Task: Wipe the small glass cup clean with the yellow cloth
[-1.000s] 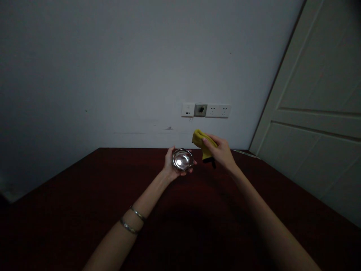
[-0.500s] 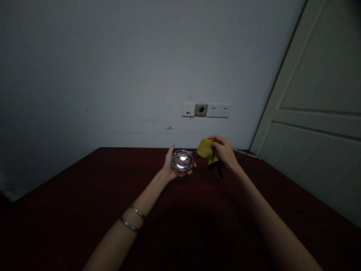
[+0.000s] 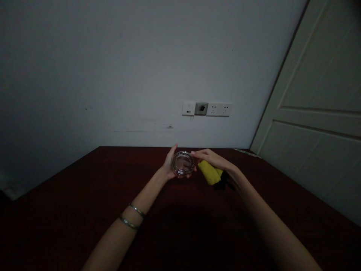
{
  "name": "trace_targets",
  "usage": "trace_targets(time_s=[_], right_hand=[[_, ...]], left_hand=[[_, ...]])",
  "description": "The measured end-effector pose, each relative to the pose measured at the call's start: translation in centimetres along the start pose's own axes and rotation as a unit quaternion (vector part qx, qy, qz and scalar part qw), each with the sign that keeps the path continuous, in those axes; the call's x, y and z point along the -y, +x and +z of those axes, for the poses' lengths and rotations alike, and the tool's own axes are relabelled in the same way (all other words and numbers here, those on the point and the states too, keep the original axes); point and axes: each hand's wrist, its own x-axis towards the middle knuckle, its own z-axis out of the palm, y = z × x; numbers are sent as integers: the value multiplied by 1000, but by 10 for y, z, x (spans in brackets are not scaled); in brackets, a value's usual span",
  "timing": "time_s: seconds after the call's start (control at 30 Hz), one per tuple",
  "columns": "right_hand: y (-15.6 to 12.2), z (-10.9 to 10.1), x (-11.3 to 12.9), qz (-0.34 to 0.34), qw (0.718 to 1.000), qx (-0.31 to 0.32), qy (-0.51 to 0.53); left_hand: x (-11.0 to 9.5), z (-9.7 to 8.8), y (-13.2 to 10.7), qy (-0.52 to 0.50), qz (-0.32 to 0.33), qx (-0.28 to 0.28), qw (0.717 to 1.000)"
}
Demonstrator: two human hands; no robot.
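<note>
A round, clear glass dish, like an ashtray (image 3: 182, 164), rests in my left hand (image 3: 168, 165), thumb along its left side and fingers curled beneath it. Through its bottom I see the fingers faintly. My right hand (image 3: 211, 157) is at the dish's right rim, its fingertips touching or very near the glass. Below that palm hangs a yellow cloth (image 3: 210, 174) with black parts, bunched and held by the right hand; some of its fingers are hidden.
Under the hands spreads a dark red tabletop (image 3: 118, 180). Behind it stands a pale wall with a row of sockets (image 3: 207, 109). A panelled white door (image 3: 316, 113) slants along the right. A thin flat strip (image 3: 247, 153) lies at the back right edge.
My right hand has moved left and down to the dish's rim, and the yellow cloth now hangs lower beneath it. The dish's bright reflection is gone; my left hand has barely moved.
</note>
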Motion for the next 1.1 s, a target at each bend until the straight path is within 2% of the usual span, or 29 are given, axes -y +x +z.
trace_targets(time_s=[0.13,0.23,0.4,0.67,0.77,0.83,1.0,1.1], right_hand=[[-1,6,1,5,1000,1,2],[0,8,-1,17,1000,-9,-6],[5,11,-6,22,997,-65,-32],[6,17,5,24,983,-154,-101],[6,17,6,33,973,-192,-121],[7,15,4,41,964,-228,-131],[12,8,-4,46,940,-313,-125],[15,6,-7,45,926,-347,-138]], left_hand=[[3,1,0,-4,-6,-24,1000],[4,0,-1,-12,-18,-18,1000],[6,-4,-1,-32,-42,-20,998],[7,-11,11,-67,-12,-123,990],[7,-12,13,-81,13,-164,983],[8,-13,13,-82,36,-173,981],[11,-10,14,-8,103,-130,986],[14,-6,16,30,148,-135,979]])
